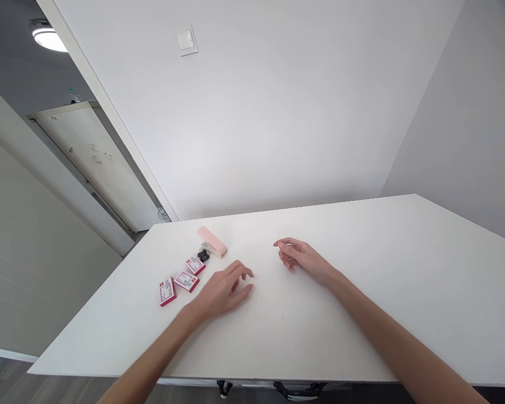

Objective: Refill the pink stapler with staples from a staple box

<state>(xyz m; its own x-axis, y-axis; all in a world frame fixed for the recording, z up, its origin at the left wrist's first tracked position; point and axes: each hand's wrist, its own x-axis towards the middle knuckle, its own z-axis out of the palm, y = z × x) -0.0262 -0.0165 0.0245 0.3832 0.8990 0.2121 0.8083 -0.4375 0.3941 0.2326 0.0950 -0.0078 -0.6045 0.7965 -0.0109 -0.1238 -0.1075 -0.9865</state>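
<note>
**Staple boxes untouched, both hands empty**

Head view (the only one): three small red-and-white staple boxes [187, 280] lie flat in a loose row on the left part of the white table [382, 280]. None touches another as far as I can tell. Pink stapler [212, 241] sits just behind them, toward the wall. Small black clip [203, 256] lies between the stapler and the nearest box, and it's too small to say whether it touches either.

Left hand [225, 292]: palm down, fingers loosely spread, low over the table just right of the boxes. It grips nothing, and I can't tell whether it touches the tabletop. Right hand [299, 258]: fingers half curled, thumb toward the fingertips, nothing between them. It's near table centre, well apart from boxes and stapler.

Progress, my read: nothing is picked up, the boxes look closed and the stapler lies shut. No handling of any item shows yet, so all of it is left.

Edges: the boxes are on the side nearest the table's left edge, the leftmost one closest to it but with margin, and floor lies beyond. The near edge runs under both forearms. The back edge runs along the wall.

Room: most of the white surface stretches right of the right hand, so sweeping that way looks easy. The tighter spot is around the left hand, with boxes, clip and stapler all close by
</note>
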